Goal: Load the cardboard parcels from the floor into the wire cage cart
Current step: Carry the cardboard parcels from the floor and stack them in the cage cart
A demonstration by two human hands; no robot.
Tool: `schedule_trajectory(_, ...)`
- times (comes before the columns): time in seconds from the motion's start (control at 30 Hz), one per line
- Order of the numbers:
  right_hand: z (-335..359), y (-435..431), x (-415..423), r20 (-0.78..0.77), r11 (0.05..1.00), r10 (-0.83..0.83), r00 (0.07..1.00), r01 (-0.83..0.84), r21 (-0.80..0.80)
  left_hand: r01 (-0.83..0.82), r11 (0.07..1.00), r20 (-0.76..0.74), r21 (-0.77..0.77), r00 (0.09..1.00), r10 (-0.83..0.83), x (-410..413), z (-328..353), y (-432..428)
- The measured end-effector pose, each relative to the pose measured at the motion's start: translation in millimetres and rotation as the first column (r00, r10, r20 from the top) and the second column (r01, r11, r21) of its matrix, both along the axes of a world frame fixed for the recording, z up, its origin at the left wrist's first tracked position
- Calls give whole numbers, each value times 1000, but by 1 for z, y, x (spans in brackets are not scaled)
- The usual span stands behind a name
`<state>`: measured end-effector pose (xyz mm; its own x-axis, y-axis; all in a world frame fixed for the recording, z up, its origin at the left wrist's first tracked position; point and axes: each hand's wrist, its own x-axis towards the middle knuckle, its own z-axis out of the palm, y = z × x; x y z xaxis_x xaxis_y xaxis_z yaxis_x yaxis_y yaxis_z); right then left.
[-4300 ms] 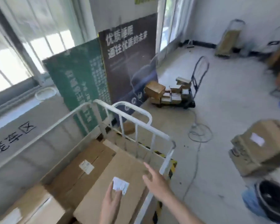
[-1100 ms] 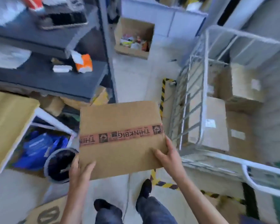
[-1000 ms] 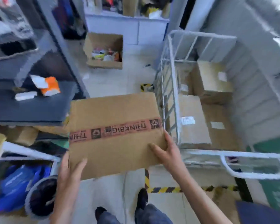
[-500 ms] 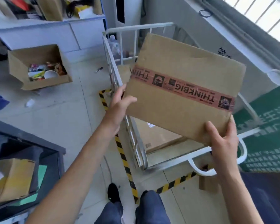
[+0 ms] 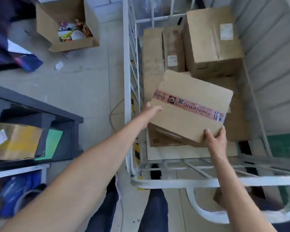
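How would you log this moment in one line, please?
taped parcel: tilted, inside cage cart, over other parcels | left hand: holds its edge | right hand: holds its corner

Open rubbish box (image 5: 47,20) on floor (image 5: 84,77); dark shelf (image 5: 37,102) at left holds yellowish carton (image 5: 20,141).

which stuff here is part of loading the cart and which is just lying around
Job: taped parcel, gripped by left hand and right hand; wire cage cart; parcels already inside it.
Lying about: open box of scraps on the floor; dark shelf unit; blue bag.
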<state>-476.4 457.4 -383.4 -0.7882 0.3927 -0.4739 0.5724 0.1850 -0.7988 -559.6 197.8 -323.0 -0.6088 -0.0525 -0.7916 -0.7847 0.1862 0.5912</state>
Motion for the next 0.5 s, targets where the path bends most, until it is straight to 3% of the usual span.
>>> schedule_trajectory(0.07, -26, 0, -6, 89, 1000, 2, 996, -2, -3, 36, 999, 121, -8, 992, -35, 11, -29, 1)
schedule_trajectory(0.3, -37, 20, 0, 92, 992, 125, 988, -127, 17, 47, 999, 134, -4, 990, -46, 40, -47, -11)
schedule_trajectory(0.5, -16, 17, -7, 173, 966, 188, 967, -214, 147, 11, 1000, 140, -14, 990, -9, 48, -10, -35)
